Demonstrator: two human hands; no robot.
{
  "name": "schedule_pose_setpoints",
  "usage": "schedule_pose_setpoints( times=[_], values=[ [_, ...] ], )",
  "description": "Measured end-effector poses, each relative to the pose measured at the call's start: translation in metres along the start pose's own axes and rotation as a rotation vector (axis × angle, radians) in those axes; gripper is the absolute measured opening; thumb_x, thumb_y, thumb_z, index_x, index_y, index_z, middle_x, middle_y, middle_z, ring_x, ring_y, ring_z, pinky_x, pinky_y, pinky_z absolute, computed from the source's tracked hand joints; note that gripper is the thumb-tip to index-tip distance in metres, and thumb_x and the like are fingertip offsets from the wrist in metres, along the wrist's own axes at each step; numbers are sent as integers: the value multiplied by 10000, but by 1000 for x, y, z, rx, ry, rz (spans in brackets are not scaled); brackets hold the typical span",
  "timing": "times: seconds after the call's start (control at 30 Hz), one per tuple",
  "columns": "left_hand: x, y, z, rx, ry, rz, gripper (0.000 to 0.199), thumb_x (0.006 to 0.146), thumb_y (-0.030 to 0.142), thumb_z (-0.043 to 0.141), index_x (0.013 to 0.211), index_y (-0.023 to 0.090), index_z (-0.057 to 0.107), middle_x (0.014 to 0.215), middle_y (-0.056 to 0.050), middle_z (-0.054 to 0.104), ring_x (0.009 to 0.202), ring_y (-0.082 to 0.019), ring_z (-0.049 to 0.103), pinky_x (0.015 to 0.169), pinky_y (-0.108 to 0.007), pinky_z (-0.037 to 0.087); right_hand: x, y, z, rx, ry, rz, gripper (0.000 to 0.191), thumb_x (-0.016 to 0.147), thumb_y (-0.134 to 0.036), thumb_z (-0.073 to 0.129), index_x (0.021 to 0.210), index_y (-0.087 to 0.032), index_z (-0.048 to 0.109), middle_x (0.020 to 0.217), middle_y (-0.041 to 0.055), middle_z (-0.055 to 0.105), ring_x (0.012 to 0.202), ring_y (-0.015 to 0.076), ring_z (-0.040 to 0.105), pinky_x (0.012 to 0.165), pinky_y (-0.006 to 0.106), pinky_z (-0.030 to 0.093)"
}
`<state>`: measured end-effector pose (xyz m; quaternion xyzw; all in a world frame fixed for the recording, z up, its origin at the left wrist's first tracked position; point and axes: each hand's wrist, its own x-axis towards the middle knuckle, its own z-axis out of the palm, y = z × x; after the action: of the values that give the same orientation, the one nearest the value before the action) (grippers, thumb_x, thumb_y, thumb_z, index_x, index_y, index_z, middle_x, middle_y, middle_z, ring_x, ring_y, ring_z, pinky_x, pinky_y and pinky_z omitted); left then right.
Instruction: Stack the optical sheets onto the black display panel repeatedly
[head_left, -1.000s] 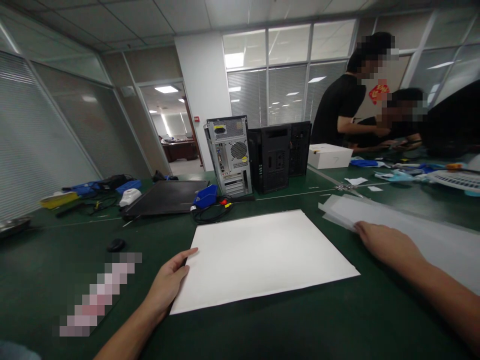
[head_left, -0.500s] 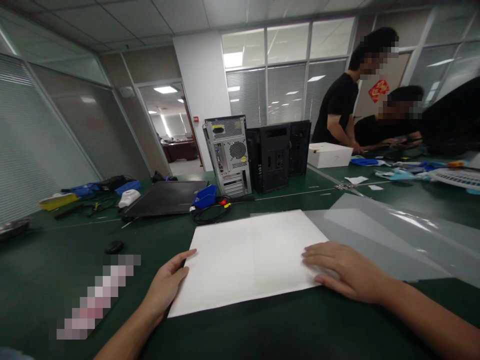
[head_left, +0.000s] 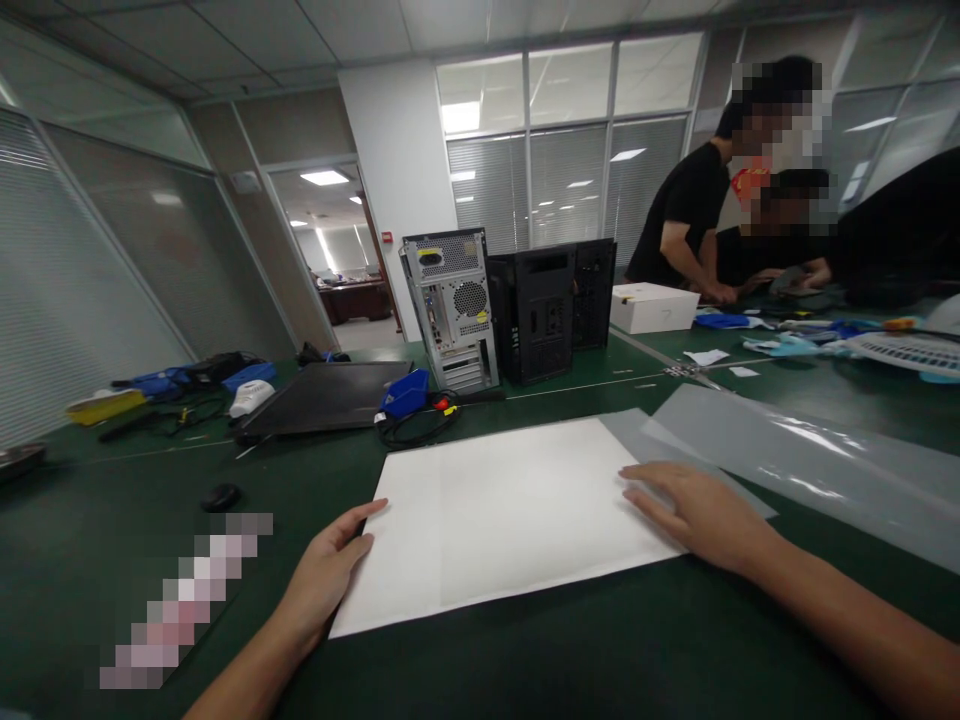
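Note:
A white rectangular sheet (head_left: 510, 510) lies in front of me on the green table. My left hand (head_left: 322, 575) holds its left edge, with the thumb and index finger on the top face and the other fingers hidden. At the right side, my right hand (head_left: 697, 510) is open, its fingers stretched towards the sheet's right part, over a translucent plastic film (head_left: 709, 475). The film sticks out past the sheet's right edge. A faint straight line runs across the white sheet; whether the film lies over or inside it, I cannot tell.
A larger clear plastic sheet (head_left: 832, 470) lies to the right. Behind stand computer cases (head_left: 457, 310), a flat black panel (head_left: 322, 395), a cable (head_left: 420, 425) and a white box (head_left: 652, 308). A mouse (head_left: 221, 497) sits left. Co-workers (head_left: 679, 210) are at the back right.
The translucent film and the faint line on the white sheet have shifted left. My right hand has moved a little right and up, with its fingers more apart; my left hand stays at the edge.

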<state>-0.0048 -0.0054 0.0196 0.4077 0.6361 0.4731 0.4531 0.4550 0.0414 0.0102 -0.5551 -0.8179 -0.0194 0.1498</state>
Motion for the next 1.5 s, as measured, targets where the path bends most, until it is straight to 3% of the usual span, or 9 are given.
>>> schedule_pose_setpoints(
  times=[0.13,0.3,0.43,0.57,0.77,1.13,1.37,1.5],
  values=[
    [0,0,-1,27,9,22,494,705,206,626,1199,211,632,1250,-57,638,665,-114,619,563,-212,453,2,5,3,13,98,-42,483,913,-527,357,1247,-250,567,1276,49,555,1170,242,504,996,475,404],
    [1,-2,-2,47,-6,24,505,727,209,600,1232,198,604,1309,-59,595,704,-116,622,585,-209,448,2,17,6,-58,-6,17,505,905,-559,342,1174,-238,624,1209,63,600,1077,258,562,921,490,445],
    [2,-3,-4,53,-19,37,506,728,211,595,1233,194,600,1338,-59,572,783,-136,634,642,-221,460,1,9,-2,-42,7,-4,484,919,-537,332,1150,-244,640,1118,64,644,995,243,591,875,484,464],
    [3,-4,-5,83,-10,65,491,728,228,603,1217,191,617,1310,-61,593,842,-155,636,681,-231,463,0,1,-7,30,39,-117,439,925,-493,367,1212,-257,600,1168,59,623,1043,230,574,904,461,460],
    [4,-6,-6,69,-22,63,505,720,235,616,1223,198,613,1317,-70,588,815,-160,643,666,-245,473,-1,-4,-3,79,-79,-237,420,922,-482,397,1229,-265,585,1234,45,583,1128,228,528,952,452,439],
    [2,-3,-2,17,-5,17,508,690,192,610,1197,224,632,1322,-57,590,777,-152,660,607,-237,486,-3,-12,-8,141,-113,-299,411,912,-486,415,1228,-289,591,1259,44,565,1150,243,511,957,445,429],
    [6,-9,-5,5,-28,20,482,715,199,601,1194,243,632,1344,-45,569,754,-131,646,612,-233,481,-7,-16,-9,131,-232,-425,639,816,-585,536,1391,-338,404,1436,39,387,1299,277,358,1053,498,326],
    [7,-10,-6,18,-25,33,482,711,207,603,1190,242,637,1323,-45,587,740,-131,642,592,-230,471,-8,-19,-5,178,-235,-453,622,821,-554,552,1389,-345,407,1435,40,391,1303,278,359,1062,502,315]
  ],
)
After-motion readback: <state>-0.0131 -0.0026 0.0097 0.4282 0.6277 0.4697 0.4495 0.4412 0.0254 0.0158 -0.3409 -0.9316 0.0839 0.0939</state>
